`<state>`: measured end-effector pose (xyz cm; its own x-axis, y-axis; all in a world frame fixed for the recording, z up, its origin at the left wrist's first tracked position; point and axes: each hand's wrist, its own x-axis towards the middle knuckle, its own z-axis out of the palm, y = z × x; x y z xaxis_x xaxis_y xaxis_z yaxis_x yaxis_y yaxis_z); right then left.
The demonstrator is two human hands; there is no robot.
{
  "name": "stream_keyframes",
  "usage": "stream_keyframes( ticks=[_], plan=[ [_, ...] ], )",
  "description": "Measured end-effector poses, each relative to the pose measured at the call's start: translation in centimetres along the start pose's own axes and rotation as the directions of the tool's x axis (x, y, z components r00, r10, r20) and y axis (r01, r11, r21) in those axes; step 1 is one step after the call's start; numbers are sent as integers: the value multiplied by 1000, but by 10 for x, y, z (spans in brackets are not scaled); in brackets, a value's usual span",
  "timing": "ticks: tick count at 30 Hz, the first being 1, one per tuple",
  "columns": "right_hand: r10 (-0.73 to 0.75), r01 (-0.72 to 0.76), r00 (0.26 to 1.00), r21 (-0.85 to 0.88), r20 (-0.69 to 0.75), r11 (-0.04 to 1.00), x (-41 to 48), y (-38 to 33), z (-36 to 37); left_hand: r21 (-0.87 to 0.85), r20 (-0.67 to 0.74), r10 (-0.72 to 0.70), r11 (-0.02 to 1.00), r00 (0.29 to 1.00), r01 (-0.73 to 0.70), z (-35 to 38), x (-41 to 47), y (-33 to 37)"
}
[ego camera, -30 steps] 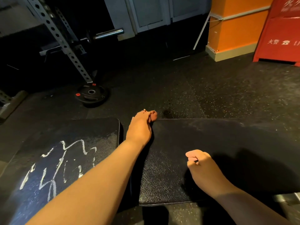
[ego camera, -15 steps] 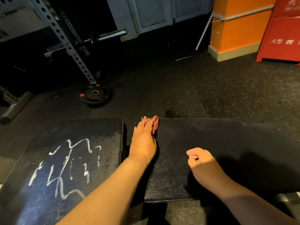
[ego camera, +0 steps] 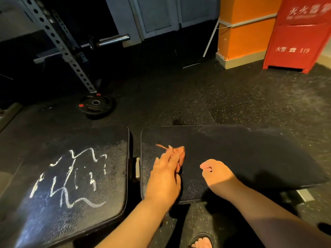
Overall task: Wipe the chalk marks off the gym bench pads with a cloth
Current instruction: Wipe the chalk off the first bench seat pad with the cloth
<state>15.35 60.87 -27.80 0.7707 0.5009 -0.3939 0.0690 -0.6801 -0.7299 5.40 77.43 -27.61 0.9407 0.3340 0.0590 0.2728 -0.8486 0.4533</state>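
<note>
Two black bench pads lie side by side. The left pad carries white chalk marks across its middle. The right pad looks dark, with only a faint dusty smear near its far edge. My left hand lies on the right pad's near-left part, pressing a small pinkish cloth under its fingers; most of the cloth is hidden. My right hand rests on the same pad to the right, fingers curled, thumb against forefinger, nothing visible in it.
A perforated steel rack upright and barbell end stand at the back left, with a weight plate on the rubber floor. An orange pillar and red fire cabinet are at the back right. My sandalled foot shows below.
My left hand has drawn the cloth back from the pad's far edge toward me. The right hand has stayed where it was. The view has shifted a little.
</note>
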Motion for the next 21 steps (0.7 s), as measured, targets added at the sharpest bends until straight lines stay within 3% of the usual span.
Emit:
stream_keyframes(
  ticks=[2,4,6,8,10,11,12,14,16,18,20,21],
  plan=[
    [12,-12,1000,-46,-15,999,-5,-1,-3,69,133,194,977,972,-204,2,-25,8],
    [24,-26,1000,-92,-21,995,-11,-2,-7,39,149,322,943,935,-331,-15,-34,2],
    [24,-25,1000,-120,-9,993,-16,0,-10,21,61,309,950,949,-311,-30,-33,-13],
    [27,-24,1000,-166,14,986,-23,3,-10,9,-82,132,991,988,-132,-34,-33,-26],
    [31,-23,999,-213,33,977,-32,5,-7,-13,-154,-75,997,985,73,-25,-41,-20],
    [31,-20,999,-235,43,972,-37,6,-5,-32,-164,-111,994,980,108,-18,-46,-11],
    [32,-17,998,-255,52,967,-42,6,-3,-51,-143,-94,995,985,87,-10,-52,-1],
    [37,-20,998,-284,56,959,-50,5,-2,-35,-33,75,996,997,-76,0,-63,16],
    [53,-38,998,-290,46,956,-56,3,0,40,76,253,966,964,-257,0,-69,12],
    [55,-43,998,-266,37,963,-62,2,1,132,147,345,922,927,-364,-10,-65,-5],
    [51,-40,998,-259,34,965,-65,4,2,196,125,338,913,933,-357,-20,-59,-24],
    [50,-39,998,-263,36,964,-67,6,1,182,76,275,941,958,-285,-24,-58,-30]
  ],
)
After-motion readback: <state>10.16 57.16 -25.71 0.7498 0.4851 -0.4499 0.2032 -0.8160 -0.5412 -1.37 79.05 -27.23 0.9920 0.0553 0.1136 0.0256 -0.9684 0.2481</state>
